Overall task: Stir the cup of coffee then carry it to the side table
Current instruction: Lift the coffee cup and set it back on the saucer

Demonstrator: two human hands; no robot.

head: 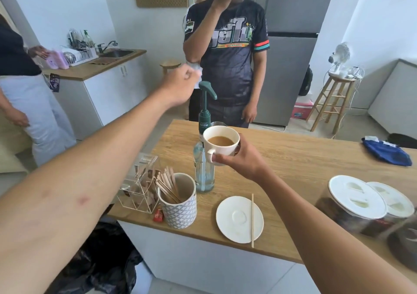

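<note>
Gripping what, the right hand (239, 160)?

Its fingers curl round the white ceramic cup of milky coffee (222, 145), with the thumb by the handle. The cup is held up off the counter, right in front of the clear glass bottle with the dark green pump (204, 176).

And the left hand (180, 86)?

Raised, up and to the left of the bottle's pump, fingers curled in. It is blurred, so whether it pinches anything cannot be told.

What lies near the bottle?

On the pale wooden counter (304, 158), nearer the camera and slightly right of the bottle, sits a round white saucer (234, 217). A thin wooden stir stick (252, 220) lies across its right side. Nearer and left of the bottle stands a grey-and-white patterned pot (180, 212) full of such sticks, and left of that a clear plastic box (140, 190). Far right of the bottle are two jars with white lids (356, 199). Behind the bottle stands a person in a dark printed shirt (230, 52).
</note>
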